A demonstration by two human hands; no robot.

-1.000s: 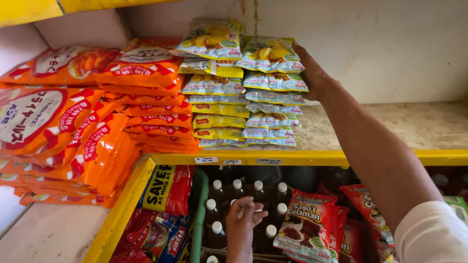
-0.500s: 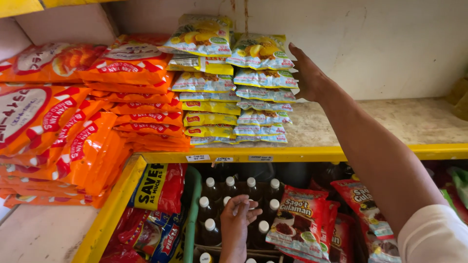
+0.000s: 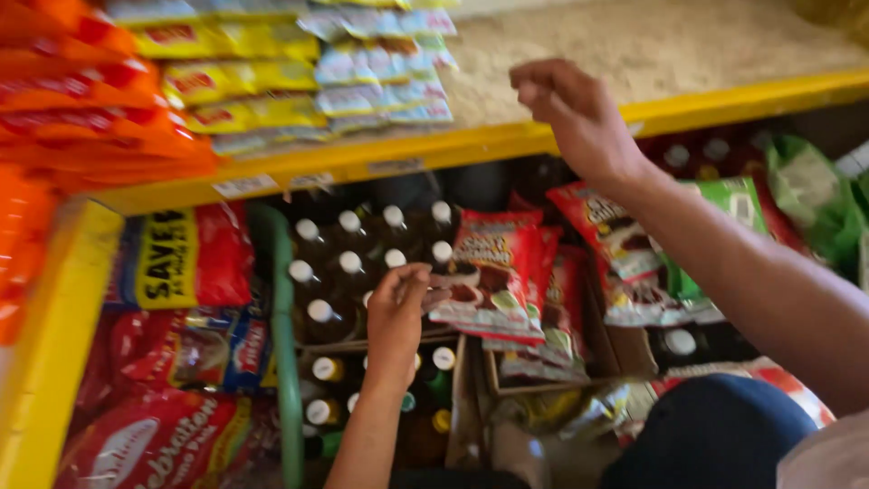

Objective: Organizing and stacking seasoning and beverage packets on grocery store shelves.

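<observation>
Red snack packet [image 3: 489, 272] stands upright in a box on the lower shelf, pinched at its edge by the left hand [image 3: 398, 312], beside white-capped dark bottles [image 3: 348, 267]. Farther off, right hand [image 3: 575, 113] hovers loosely curled, empty, over the yellow shelf edge [image 3: 434, 154].

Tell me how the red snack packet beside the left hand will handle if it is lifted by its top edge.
The red snack packet is probably floppy: its film looks thin and creased, so it would sag. It seems light for its size, puffed rather than packed. The glossy surface may slip between the fingers of the left hand, which sits right beside it above the white-capped bottles.
</observation>
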